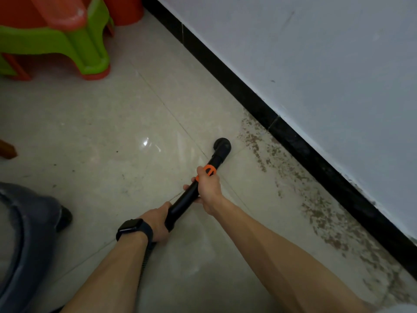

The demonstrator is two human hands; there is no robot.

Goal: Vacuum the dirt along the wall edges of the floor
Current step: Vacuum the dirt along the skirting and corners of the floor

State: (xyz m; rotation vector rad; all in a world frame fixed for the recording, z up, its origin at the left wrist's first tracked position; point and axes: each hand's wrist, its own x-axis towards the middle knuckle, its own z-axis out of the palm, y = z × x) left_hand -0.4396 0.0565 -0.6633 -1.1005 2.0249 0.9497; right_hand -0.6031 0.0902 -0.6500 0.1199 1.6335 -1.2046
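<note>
Now, seen from above, both your hands hold the black vacuum wand [184, 199], which slants from lower centre up and right toward the wall [316, 64]. Your right hand [209, 187] grips the wand's forward part, fingers curled round it and pressed together, reaching up to the orange ring [209, 171] that collars the tube. Your left hand [158, 221], with a dark smartwatch [134, 229] on its wrist, grips the wand's rear end; its fingers wrap under the tube, and how they lie there cannot be told. A ribbed black hose [146, 256] drops from that end between your 2 forearms. The round black nozzle [222, 145] at the wand's tip sits on the pale tiled floor [90, 132], near the black skirting board [248, 93] but apart from it. The dirt [320, 213], a band of brown specks, lies on the floor along the foot of the skirting, running from beside the nozzle down to the lower right corner; whether the nozzle touches the band's edge cannot be told. A grey vacuum body [22, 233] fills the lower left, with 1 dark wheel [64, 219] showing. A green plastic stool [74, 41], with orange plastic beneath and behind it, stands at the upper left, well apart from the nozzle
</note>
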